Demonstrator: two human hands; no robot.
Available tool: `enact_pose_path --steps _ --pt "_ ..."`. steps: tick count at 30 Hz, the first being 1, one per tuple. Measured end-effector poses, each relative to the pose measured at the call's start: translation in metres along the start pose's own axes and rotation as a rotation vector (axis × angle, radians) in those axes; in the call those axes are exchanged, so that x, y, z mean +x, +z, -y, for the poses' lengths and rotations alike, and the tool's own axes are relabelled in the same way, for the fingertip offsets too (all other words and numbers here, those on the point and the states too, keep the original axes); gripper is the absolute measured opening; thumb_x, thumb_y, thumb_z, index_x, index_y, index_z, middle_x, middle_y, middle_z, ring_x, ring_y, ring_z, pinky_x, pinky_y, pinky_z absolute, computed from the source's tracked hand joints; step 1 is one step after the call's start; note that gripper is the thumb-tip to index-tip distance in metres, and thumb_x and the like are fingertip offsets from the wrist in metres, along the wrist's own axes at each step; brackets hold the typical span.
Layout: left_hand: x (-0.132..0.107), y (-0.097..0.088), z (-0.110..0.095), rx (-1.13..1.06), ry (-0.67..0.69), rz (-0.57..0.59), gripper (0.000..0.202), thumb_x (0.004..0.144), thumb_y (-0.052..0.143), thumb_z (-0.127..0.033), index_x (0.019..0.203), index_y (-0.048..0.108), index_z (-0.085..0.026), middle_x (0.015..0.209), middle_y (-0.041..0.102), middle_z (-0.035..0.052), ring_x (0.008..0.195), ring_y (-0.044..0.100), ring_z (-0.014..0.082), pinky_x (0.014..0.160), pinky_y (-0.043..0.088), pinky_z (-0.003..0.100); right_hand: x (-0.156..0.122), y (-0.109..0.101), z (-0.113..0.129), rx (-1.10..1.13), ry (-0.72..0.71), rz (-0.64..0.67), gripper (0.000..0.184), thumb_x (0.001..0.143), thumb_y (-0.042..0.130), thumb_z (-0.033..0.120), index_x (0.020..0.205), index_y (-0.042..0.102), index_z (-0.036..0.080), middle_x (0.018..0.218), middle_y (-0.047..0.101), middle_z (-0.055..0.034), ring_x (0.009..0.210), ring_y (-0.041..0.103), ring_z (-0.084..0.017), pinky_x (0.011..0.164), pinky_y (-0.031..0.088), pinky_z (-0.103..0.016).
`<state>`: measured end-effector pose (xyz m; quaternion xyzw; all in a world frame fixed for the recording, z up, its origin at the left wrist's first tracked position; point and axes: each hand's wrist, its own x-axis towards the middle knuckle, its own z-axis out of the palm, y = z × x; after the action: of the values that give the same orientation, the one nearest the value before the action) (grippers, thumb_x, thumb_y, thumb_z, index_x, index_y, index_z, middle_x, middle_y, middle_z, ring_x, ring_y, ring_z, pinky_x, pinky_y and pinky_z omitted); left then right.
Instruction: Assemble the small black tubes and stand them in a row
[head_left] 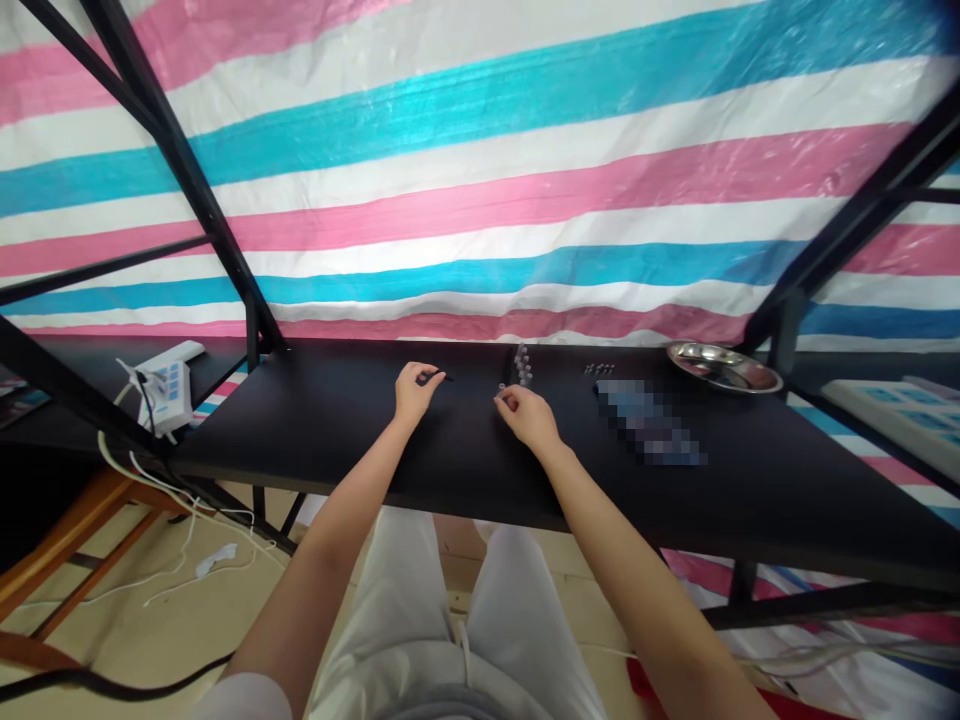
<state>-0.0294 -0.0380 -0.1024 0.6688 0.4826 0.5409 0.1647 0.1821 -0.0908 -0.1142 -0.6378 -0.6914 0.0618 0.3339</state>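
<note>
Over the middle of the black table (330, 450), my left hand (414, 393) pinches a small black object with a thin pointed end (436, 377), its kind too small to make out. My right hand (527, 415) is closed at the fingertips near a tiny pale piece (502, 387); whether it grips that piece is unclear. Just beyond the right fingers stands a cluster of small clear pieces (523, 364), beside a narrow dark strip (508, 362). Farther right lie several tiny metallic pieces (599, 368), possibly screws.
A round shiny metal dish (724, 368) sits at the back right. Nearer, a blurred-out flat object (649, 423) lies on the table. White power strips (171, 395) with cables are at left. Black metal frame bars (202, 215) and a striped sheet (480, 200) enclose the table.
</note>
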Motion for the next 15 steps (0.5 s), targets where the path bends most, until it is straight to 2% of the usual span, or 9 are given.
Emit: enact_pose_path --steps 4,7,10,15 --pt "-0.001 -0.006 0.012 -0.193 -0.174 -0.155 0.022 0.068 0.066 -0.036 0.076 0.064 -0.016 0.078 0.062 0.0032 0.066 0.054 0.0108 0.068 0.045 0.025 0.016 0.007 0.034 -0.020 -0.071 0.030 0.015 0.079 0.047 0.030 0.083 0.058 0.021 0.067 0.056 0.0002 0.061 0.050 -0.013 0.054 0.029 -0.023" --pt "-0.004 -0.005 0.012 -0.291 -0.231 -0.176 0.025 0.066 0.067 -0.037 0.077 0.065 -0.015 0.079 0.063 0.0037 0.066 0.054 0.0103 0.067 0.045 0.024 0.030 0.018 0.051 -0.064 -0.056 0.028 0.012 0.079 0.047 0.028 0.082 0.057 0.021 0.072 0.058 -0.0011 0.065 0.051 -0.014 0.055 0.029 -0.023" --pt "-0.005 -0.005 0.010 -0.323 -0.259 -0.163 0.026 0.065 0.067 -0.037 0.077 0.065 -0.015 0.078 0.064 0.0038 0.065 0.054 0.0099 0.067 0.046 0.024 0.036 0.032 0.057 -0.103 -0.026 0.012 0.011 0.079 0.046 0.028 0.081 0.055 0.020 0.075 0.060 -0.0021 0.067 0.053 -0.014 0.055 0.029 -0.024" --pt "-0.005 -0.005 0.011 -0.338 -0.268 -0.153 0.028 0.064 0.068 -0.038 0.078 0.065 -0.015 0.078 0.064 0.0038 0.066 0.055 0.0103 0.067 0.047 0.024 0.028 0.047 0.055 -0.115 -0.047 0.012 0.014 0.082 0.043 0.030 0.082 0.054 0.020 0.076 0.061 -0.0022 0.066 0.054 -0.014 0.056 0.029 -0.024"
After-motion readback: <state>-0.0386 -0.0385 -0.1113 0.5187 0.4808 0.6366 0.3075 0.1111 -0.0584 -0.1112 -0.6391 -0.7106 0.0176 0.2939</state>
